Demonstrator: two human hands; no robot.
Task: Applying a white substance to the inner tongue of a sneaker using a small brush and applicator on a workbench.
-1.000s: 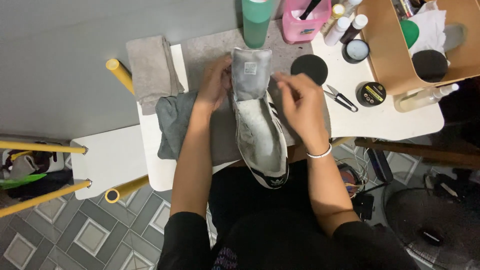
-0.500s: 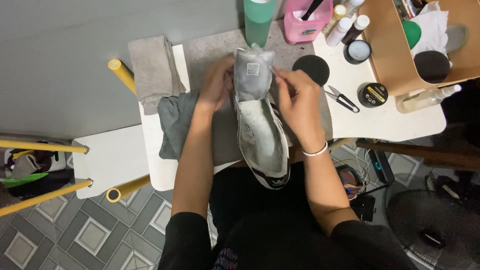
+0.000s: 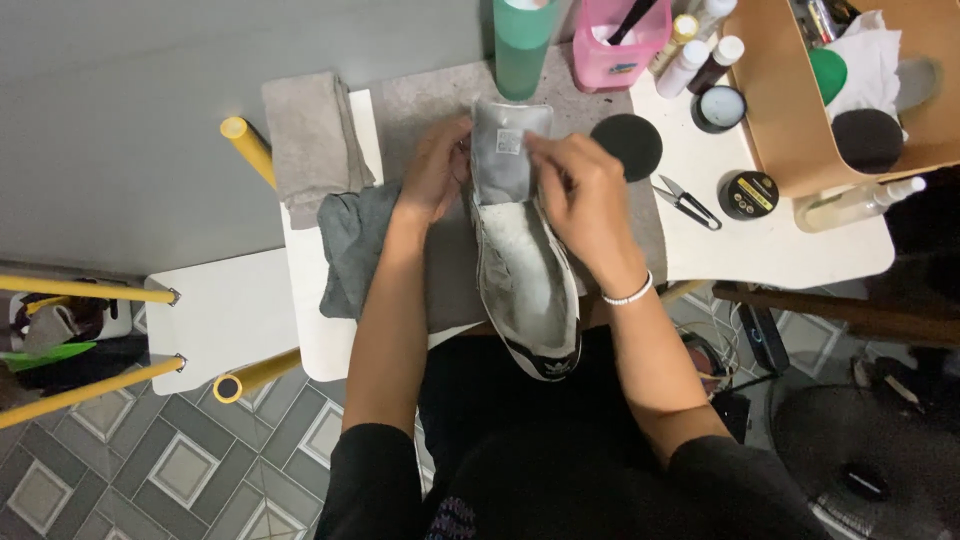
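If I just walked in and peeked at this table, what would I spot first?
You would spot the dirty white sneaker first, lying in the middle of the table with its heel over the near edge. The left hand and right hand grip it on either side of its raised grey tongue. Next come the bright green bottle and pink tub at the far edge behind it.

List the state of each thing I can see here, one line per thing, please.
Sneaker: dirty, lying on the table, tongue pulled up.
Left hand: grip on the sneaker's side by the tongue.
Right hand: pinching the tongue's edge.
Scissors: lying closed.
Round tin: lid on.
Spray bottle: lying on its side.
Grey cloth: crumpled, hanging off the table edge.
Grey towel: folded.
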